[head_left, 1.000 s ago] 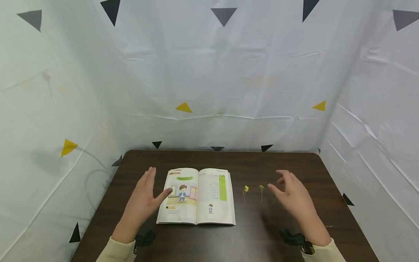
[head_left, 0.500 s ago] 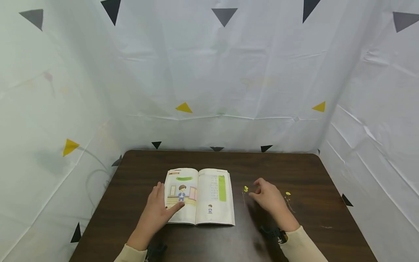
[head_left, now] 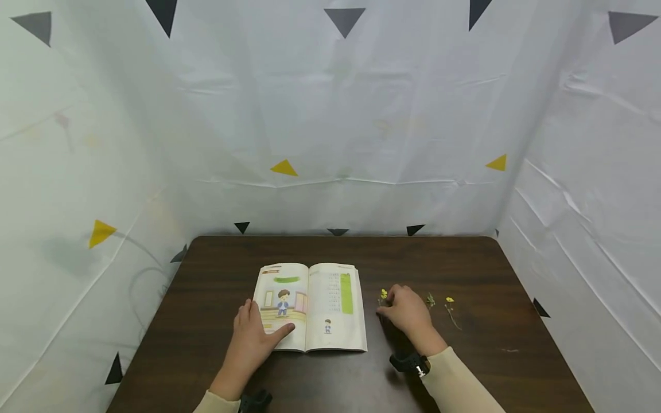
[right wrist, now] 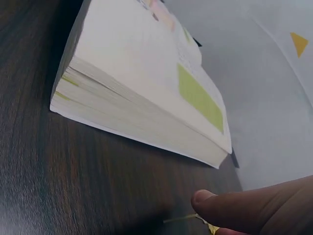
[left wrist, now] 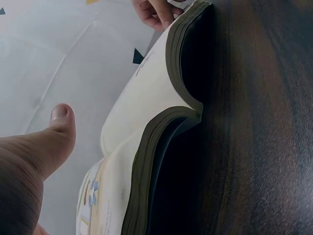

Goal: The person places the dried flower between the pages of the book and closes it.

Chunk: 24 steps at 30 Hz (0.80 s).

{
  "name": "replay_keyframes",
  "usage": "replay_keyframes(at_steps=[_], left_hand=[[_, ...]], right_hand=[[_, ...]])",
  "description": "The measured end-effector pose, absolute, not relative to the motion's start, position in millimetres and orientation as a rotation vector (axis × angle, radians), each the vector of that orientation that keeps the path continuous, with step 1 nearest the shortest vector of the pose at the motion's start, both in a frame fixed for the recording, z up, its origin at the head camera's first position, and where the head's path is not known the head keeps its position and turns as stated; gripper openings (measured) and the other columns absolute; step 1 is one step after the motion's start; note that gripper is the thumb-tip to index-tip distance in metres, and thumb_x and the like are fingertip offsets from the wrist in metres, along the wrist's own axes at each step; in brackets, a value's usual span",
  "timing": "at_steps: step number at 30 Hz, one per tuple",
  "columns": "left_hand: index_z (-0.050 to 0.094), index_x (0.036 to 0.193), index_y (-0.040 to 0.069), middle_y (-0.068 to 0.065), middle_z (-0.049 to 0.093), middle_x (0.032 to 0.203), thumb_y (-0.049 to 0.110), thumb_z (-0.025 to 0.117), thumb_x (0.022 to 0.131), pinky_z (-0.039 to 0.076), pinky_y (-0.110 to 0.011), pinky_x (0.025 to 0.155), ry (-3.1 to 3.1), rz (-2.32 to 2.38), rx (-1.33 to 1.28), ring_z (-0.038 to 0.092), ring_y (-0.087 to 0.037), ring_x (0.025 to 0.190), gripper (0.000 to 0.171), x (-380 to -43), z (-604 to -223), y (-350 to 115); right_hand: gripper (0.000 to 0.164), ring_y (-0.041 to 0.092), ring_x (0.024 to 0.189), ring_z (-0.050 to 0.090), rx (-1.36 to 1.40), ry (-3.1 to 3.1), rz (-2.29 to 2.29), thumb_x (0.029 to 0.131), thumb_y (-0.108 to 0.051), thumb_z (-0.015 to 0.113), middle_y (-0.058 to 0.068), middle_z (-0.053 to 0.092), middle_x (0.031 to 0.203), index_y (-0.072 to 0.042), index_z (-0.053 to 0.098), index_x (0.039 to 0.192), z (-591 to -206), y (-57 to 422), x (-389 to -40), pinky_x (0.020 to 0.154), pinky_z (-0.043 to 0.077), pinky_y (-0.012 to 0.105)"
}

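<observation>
An open book [head_left: 335, 341] lies on the dark wooden table, with a drawn child on its left page. My left hand [head_left: 249, 337] is at the book's left side, fingers straight and thumb spread over the lower left page. The left wrist view shows that thumb [left wrist: 62, 122] raised off the paper. Right of the book, my right hand [head_left: 410, 315] has curled fingers and pinches a small yellow flower [head_left: 384, 293] by its stem. Thumb and finger come together at the bloom [right wrist: 212, 228] in the right wrist view; the exact contact is partly hidden.
Two more small sprigs lie right of my right hand: a greenish one [head_left: 431, 299] and a yellow flower [head_left: 450, 300] with a bent stem. The table [head_left: 330, 384] ends at white sheet walls [head_left: 341, 126] marked with triangles.
My left hand has come right and down onto the book's left page. My right hand has moved left across the sprigs to the flower nearest the book, its fingers closing in.
</observation>
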<state>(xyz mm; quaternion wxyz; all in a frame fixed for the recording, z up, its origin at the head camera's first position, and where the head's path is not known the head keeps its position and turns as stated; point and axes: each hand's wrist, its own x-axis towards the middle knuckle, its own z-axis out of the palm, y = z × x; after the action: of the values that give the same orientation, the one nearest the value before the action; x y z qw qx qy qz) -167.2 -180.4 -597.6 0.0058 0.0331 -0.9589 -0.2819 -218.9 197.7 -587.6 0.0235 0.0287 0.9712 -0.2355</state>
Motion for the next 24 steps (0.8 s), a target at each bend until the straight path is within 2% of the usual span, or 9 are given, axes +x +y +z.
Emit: replay_keyframes(at_steps=[4,10,17,20,24], left_hand=[[0.028,0.153,-0.01,-0.03,0.027,0.158,0.087,0.063,0.071,0.033,-0.061,0.115,-2.987,-0.876,0.098,0.027,-0.046,0.145,0.132,-167.1,-600.3,-176.6],[0.033,0.15,-0.009,-0.029,0.031,0.155,0.084,0.067,0.072,0.035,-0.06,0.113,-2.994,-0.886,0.158,0.031,-0.046,0.142,0.126,-165.2,-602.4,-171.6],[0.043,0.137,-0.011,-0.031,0.043,0.136,0.078,0.074,0.072,0.04,-0.058,0.102,-2.957,-0.833,0.21,0.04,-0.047,0.122,0.114,-164.7,-601.2,-170.9],[0.046,0.133,-0.011,-0.03,0.046,0.13,0.077,0.074,0.072,0.04,-0.056,0.099,-2.956,-0.813,0.215,0.041,-0.045,0.117,0.111,-165.0,-601.5,-171.5],[0.045,0.133,-0.012,-0.031,0.044,0.132,0.075,0.075,0.072,0.041,-0.056,0.097,-2.967,-0.83,0.246,0.041,-0.044,0.117,0.11,-165.0,-601.1,-171.8]], right_hand=[[0.037,0.018,0.072,0.055,0.081,3.054,-0.666,0.077,-0.041,0.087,0.003,0.06,0.089,-0.012,0.068,0.09,-589.5,191.1,-220.2,0.064,0.047,0.037],[0.031,0.018,0.07,0.051,0.055,3.094,-0.58,0.078,-0.037,0.086,0.001,0.057,0.08,-0.015,0.064,0.075,-592.9,183.8,-223.4,0.061,0.043,0.036],[0.027,0.018,0.064,0.056,0.035,3.134,-0.464,0.082,-0.027,0.082,-0.001,0.06,0.077,-0.019,0.061,0.066,-590.3,181.6,-223.8,0.055,0.047,0.038],[0.034,0.018,0.057,0.055,0.018,3.165,-0.421,0.084,-0.02,0.077,-0.002,0.059,0.068,-0.019,0.058,0.056,-588.3,180.8,-224.0,0.049,0.043,0.038],[0.044,0.018,0.053,0.051,0.033,3.162,-0.403,0.085,-0.017,0.072,-0.003,0.053,0.056,-0.02,0.048,0.048,-586.6,178.9,-224.9,0.043,0.038,0.038]])
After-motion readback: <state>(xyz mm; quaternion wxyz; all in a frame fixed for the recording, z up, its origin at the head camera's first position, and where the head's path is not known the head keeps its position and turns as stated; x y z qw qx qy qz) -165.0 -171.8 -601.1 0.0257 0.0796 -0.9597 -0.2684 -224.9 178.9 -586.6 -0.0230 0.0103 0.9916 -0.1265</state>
